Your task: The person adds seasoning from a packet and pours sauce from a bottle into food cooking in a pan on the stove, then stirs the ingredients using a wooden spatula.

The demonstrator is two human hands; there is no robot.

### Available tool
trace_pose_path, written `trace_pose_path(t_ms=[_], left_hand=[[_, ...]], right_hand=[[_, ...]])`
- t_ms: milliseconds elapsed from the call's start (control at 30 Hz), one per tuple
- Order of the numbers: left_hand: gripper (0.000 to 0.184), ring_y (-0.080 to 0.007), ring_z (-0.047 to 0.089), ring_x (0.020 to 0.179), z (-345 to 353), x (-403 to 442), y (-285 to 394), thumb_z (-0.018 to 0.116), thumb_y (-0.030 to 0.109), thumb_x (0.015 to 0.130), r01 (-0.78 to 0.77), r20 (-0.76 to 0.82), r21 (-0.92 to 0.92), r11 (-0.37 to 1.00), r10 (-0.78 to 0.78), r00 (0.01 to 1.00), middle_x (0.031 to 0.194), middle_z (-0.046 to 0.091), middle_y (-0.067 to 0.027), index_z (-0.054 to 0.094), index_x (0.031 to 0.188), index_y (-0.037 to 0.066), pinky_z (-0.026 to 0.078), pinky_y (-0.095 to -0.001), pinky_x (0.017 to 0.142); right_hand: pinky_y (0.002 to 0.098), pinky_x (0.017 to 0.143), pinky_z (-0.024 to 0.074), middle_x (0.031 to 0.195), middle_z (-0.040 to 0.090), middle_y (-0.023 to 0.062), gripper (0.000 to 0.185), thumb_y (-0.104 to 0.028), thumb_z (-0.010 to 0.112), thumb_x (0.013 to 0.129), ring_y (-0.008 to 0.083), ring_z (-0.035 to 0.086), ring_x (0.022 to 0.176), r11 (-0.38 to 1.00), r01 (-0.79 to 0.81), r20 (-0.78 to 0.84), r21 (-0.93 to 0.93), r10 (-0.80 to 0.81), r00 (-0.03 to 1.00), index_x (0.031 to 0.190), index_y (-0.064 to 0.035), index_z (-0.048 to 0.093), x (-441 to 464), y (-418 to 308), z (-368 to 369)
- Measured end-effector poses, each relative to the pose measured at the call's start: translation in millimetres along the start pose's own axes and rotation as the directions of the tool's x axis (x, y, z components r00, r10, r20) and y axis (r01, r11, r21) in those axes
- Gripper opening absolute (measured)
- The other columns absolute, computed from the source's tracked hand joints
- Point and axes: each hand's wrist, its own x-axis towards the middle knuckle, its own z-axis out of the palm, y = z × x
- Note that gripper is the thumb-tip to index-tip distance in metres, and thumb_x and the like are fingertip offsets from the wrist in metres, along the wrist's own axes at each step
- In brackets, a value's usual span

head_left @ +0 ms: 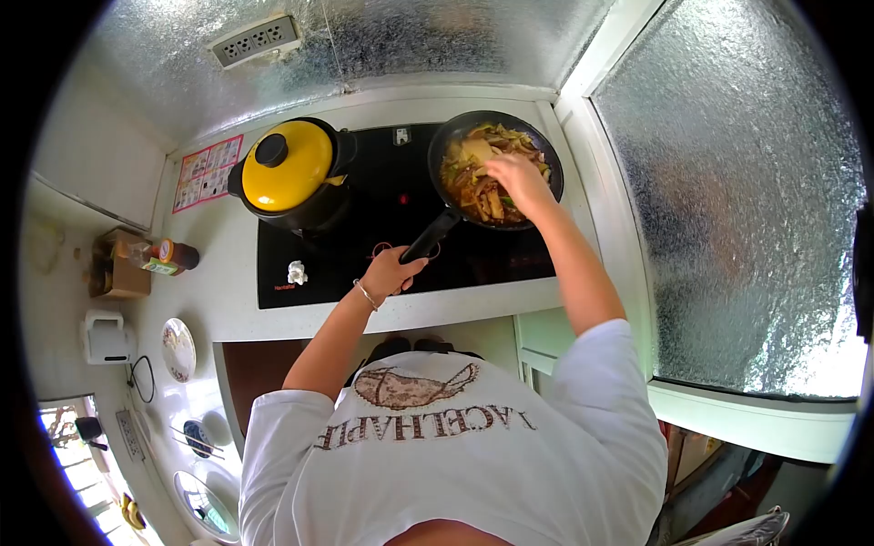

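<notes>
My left hand [393,272] is closed around the black handle of a frying pan [435,146], which sits at the right of the cooktop. Strips of browned food with green pieces [492,202] fill the pan. Over the food, my right hand [521,182] is closed on what looks like a pale tan spatula [475,151]. Its flat end lies among the food at the pan's left side, while its handle is hidden by my hand. Left of the pan stands a black pot with a yellow lid [300,168], the lid on.
The black glass cooktop [364,214] carries a small crumpled white thing [297,272]. Bottles [177,257] and a cardboard box [123,273] stand at the left, near a plate [178,349]. A frosted window [737,200] borders the right side; an outlet strip [255,41] is on the back wall.
</notes>
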Motion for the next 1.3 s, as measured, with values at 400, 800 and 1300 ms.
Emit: trace_pose_path(t_ms=[400,800,1300], left_hand=[[0.018,-0.0067,0.038,0.035,15.1,1.4,-7.2,0.061,0.018,0.083,-0.054,0.023,0.106,0.993,0.051,0.998,0.047,0.045,0.0001,0.054,0.084,0.001,0.028,-0.0219,0.034],[0.019,-0.0058,0.038,0.038,41.6,-7.3,-12.9,0.06,0.02,0.085,-0.043,-0.051,-0.041,0.998,0.041,0.998,0.048,0.044,0.0012,0.054,0.085,0.002,0.028,-0.0211,0.037],[0.021,-0.0048,0.038,0.039,56.6,-9.9,-22.6,0.061,0.019,0.084,-0.138,-0.154,-0.125,0.983,0.118,0.981,0.049,0.044,0.0017,0.05,0.074,0.004,0.03,-0.0202,0.036]], right_hand=[[0.0358,0.07,0.0473,0.088,0.062,0.0144,0.017,-0.008,0.061,0.079,0.0287,0.06,0.081,0.995,-0.083,-0.075,0.056,0.087,0.993,0.094,-0.0009,0.063,-36.5,-25.7,-38.5],[0.0362,0.075,0.0461,0.095,0.062,0.0152,0.019,-0.012,0.058,0.081,0.0301,0.058,0.086,0.994,-0.108,-0.058,0.033,0.109,0.992,0.096,-0.0013,0.062,-53.3,-15.9,-46.8],[0.0297,0.075,0.0486,0.098,0.065,0.013,0.018,-0.009,0.058,0.084,0.025,0.062,0.088,0.96,-0.254,-0.25,0.118,0.276,0.928,0.1,-0.0008,0.063,-34.1,24.7,-59.3]])
